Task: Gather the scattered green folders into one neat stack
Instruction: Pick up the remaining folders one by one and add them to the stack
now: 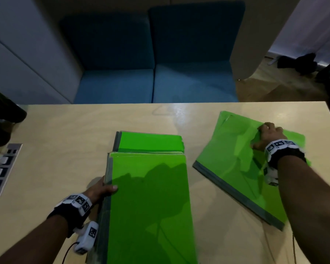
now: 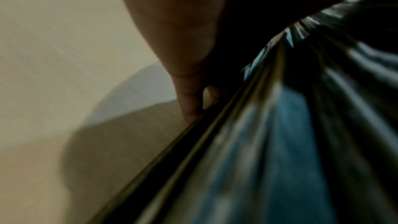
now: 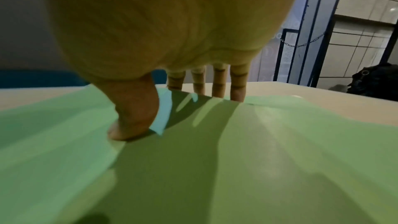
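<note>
Green folders lie in three places on the pale wooden table (image 1: 65, 149). Near folder (image 1: 149, 206): at the centre, long axis toward 12 o'clock, overlapping the near edge of the far folder (image 1: 149, 142) behind it. Left hand (image 1: 99, 189): at the near folder's 9 o'clock edge, thumb flat on the cover, fingers (image 2: 189, 101) curled against the dark spine, gripping it. Angled folder (image 1: 236, 168): at 3 o'clock, well apart from the other two, rotated askew. Right hand (image 1: 267, 138): on the angled folder's 1 o'clock edge, fingers (image 3: 218, 83) side by side over the rim, thumb pressed on the cover, pinching it. Blue sofa (image 1: 154, 73): beyond the table at 12 o'clock.
</note>
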